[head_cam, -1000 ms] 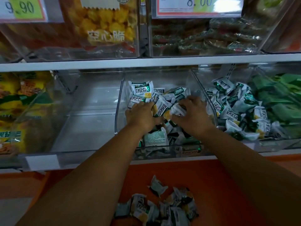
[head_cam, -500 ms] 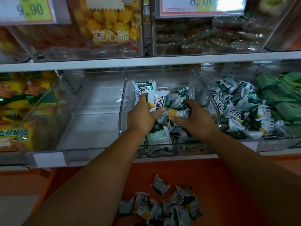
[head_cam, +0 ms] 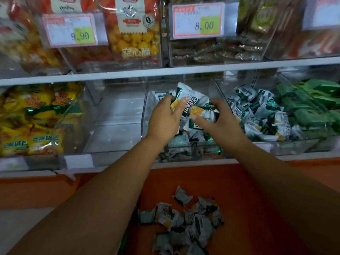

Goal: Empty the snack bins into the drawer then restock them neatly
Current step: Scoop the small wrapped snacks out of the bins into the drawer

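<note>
A clear plastic snack bin (head_cam: 145, 107) on the lower shelf holds white-and-green snack packets (head_cam: 195, 140). Both my hands are inside it. My left hand (head_cam: 165, 120) and my right hand (head_cam: 219, 120) together grip a bunch of packets (head_cam: 193, 102) lifted above the rest. Below the shelf, the orange drawer (head_cam: 248, 190) has a pile of the same packets (head_cam: 187, 221) lying in it.
To the left is a clear bin with nothing in it (head_cam: 114, 116), then yellow snack bags (head_cam: 31, 118). To the right sit a bin of the same white-and-green packets (head_cam: 261, 115) and green packets (head_cam: 312, 107). The upper shelf carries bins with price tags (head_cam: 202, 21).
Both hands closed round a bunch of packets and raised it out of the pile in the bin. The camera view tilted upward a little.
</note>
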A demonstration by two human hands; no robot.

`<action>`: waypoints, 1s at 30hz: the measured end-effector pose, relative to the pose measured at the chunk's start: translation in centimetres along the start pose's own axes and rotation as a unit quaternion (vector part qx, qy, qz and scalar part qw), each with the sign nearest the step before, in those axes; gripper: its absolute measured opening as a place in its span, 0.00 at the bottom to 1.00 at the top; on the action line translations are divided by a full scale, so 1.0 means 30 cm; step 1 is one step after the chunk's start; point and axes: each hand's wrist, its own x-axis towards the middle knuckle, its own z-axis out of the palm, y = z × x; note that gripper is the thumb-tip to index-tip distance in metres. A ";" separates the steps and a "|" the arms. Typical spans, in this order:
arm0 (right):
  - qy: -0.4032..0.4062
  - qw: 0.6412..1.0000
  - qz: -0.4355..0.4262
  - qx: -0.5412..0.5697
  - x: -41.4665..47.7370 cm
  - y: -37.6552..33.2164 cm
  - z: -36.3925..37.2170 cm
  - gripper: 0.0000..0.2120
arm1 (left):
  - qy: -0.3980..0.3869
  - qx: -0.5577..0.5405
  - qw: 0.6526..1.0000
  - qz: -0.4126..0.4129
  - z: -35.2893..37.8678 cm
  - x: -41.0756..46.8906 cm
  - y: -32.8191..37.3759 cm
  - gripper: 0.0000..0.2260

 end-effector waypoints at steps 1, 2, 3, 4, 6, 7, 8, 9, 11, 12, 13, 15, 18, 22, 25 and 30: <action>-0.004 1.000 0.002 0.000 -0.034 0.002 -0.010 0.32 | -0.004 0.002 1.000 0.005 -0.006 -0.035 0.010 0.15; -0.009 1.000 0.006 -0.009 -0.071 0.011 -0.019 0.32 | -0.013 0.008 1.000 0.008 -0.010 -0.073 0.014 0.15; -0.017 1.000 0.012 -0.023 -0.110 0.025 -0.025 0.31 | -0.027 0.014 1.000 0.007 -0.011 -0.114 0.014 0.14; -0.028 0.999 0.022 -0.035 -0.148 0.044 -0.030 0.30 | -0.042 0.022 0.999 0.006 -0.006 -0.153 0.003 0.14; -0.055 0.996 0.044 -0.059 -0.222 0.092 -0.028 0.29 | -0.066 0.051 0.997 0.002 0.018 -0.237 -0.028 0.14; -0.070 0.994 0.054 -0.071 -0.253 0.122 -0.022 0.28 | -0.071 0.065 0.995 0.002 0.035 -0.281 -0.046 0.16; -0.084 0.991 0.063 -0.080 -0.280 0.157 -0.015 0.27 | -0.071 0.066 0.995 -0.001 0.057 -0.326 -0.070 0.18; -0.094 0.989 0.070 -0.087 -0.305 0.193 -0.006 0.26 | -0.067 0.053 0.996 -0.005 0.080 -0.374 -0.092 0.19; -0.108 0.986 0.086 -0.095 -0.345 0.273 0.015 0.24 | -0.066 0.036 0.997 -0.015 0.130 -0.473 -0.141 0.20; -0.118 0.983 0.103 -0.098 -0.357 0.317 0.027 0.24 | -0.078 0.035 0.996 -0.031 0.158 -0.515 -0.171 0.21; -0.132 0.977 0.125 -0.107 -0.367 0.362 0.042 0.24 | -0.097 0.034 0.993 -0.058 0.190 -0.549 -0.209 0.20; -0.170 0.958 0.184 -0.142 -0.381 0.460 0.081 0.25 | -0.143 0.049 0.981 -0.123 0.256 -0.600 -0.300 0.17; -0.209 0.922 0.265 -0.191 -0.397 0.607 0.146 0.29 | -0.213 0.080 0.949 -0.219 0.351 -0.658 -0.438 0.20; -0.222 0.905 0.327 -0.160 -0.420 0.749 0.227 0.27 | -0.296 0.098 0.908 -0.280 0.451 -0.710 -0.527 0.26; -0.230 0.895 0.346 -0.164 -0.419 0.812 0.274 0.31 | -0.331 0.104 0.887 -0.305 0.503 -0.711 -0.557 0.25; -0.260 0.851 0.376 -0.261 -0.443 0.900 0.325 0.37 | -0.376 0.096 0.858 -0.337 0.547 -0.742 -0.622 0.27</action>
